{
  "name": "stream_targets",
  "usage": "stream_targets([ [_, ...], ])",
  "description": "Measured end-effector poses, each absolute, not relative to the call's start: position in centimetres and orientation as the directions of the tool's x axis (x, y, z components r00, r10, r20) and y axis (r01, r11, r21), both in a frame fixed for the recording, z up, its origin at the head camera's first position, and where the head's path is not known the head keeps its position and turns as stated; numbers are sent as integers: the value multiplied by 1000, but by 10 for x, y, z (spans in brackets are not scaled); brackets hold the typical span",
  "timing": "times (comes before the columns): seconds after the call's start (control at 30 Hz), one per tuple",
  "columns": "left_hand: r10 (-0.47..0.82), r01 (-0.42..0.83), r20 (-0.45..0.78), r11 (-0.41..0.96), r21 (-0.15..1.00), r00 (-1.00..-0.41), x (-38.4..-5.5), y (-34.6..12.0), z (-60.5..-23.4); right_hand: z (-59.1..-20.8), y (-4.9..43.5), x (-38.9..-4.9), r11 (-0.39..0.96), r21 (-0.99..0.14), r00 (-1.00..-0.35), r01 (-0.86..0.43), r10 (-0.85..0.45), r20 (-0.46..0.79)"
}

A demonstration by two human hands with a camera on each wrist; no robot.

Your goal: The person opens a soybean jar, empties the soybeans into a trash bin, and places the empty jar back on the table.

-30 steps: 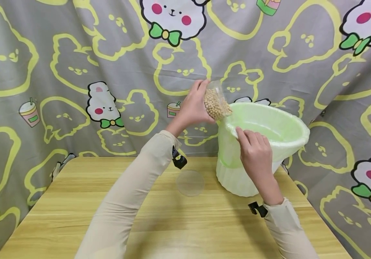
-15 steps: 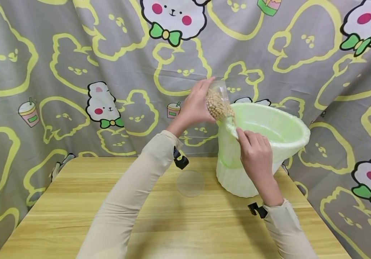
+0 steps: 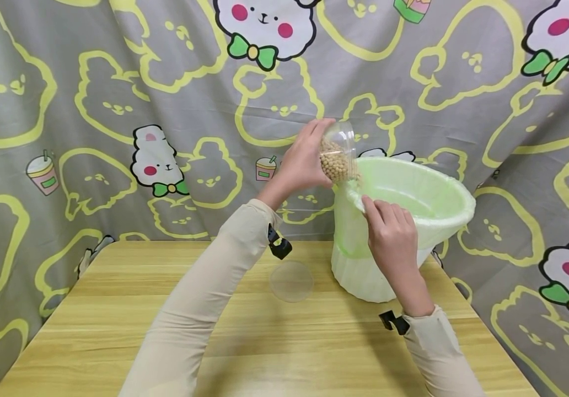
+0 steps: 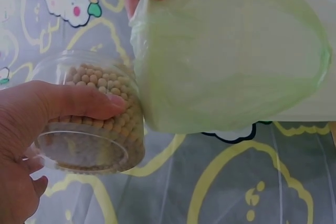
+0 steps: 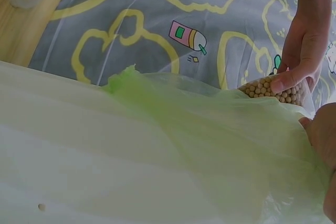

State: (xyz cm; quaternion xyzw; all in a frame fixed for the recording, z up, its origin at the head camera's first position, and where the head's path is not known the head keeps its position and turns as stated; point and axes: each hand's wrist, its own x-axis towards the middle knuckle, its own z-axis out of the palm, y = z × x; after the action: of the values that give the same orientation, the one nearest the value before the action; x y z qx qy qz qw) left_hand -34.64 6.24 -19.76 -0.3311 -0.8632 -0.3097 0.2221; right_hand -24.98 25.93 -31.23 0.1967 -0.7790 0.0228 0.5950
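My left hand grips a clear plastic jar partly filled with round beige dried beans. The jar is tipped, its mouth over the left rim of a pale wastebasket, with beans at the mouth. A thin light-green bin bag lines the basket and folds over its rim. My right hand pinches the bag's edge at the near left rim. In the left wrist view, the thumb lies along the jar, whose base faces the camera. The basket's bottom is hidden.
A round clear lid lies flat on the wooden table, left of the basket. A grey patterned curtain hangs behind the table and at both sides.
My left hand has tipped the jar further and shifted slightly right. The beans have slid toward its mouth, leaving more bare plastic above them. My right hand stays in place.
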Motion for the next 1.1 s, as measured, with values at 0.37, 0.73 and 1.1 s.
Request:
stream_targets([
  [0.37, 452, 719, 598, 608, 336, -662, -341, 67, -196, -312, 260, -250, 921, 198, -219, -335, -281, 934],
  [0.73, 480, 746, 644, 627, 223, -596, -340, 72, -197, -312, 259, -250, 917, 208, -192, -340, -284, 939],
  [1.1, 515, 770, 678, 626, 121, -525, -340, 75, -199, -312, 259, -249, 913, 207, -186, -352, -285, 940],
])
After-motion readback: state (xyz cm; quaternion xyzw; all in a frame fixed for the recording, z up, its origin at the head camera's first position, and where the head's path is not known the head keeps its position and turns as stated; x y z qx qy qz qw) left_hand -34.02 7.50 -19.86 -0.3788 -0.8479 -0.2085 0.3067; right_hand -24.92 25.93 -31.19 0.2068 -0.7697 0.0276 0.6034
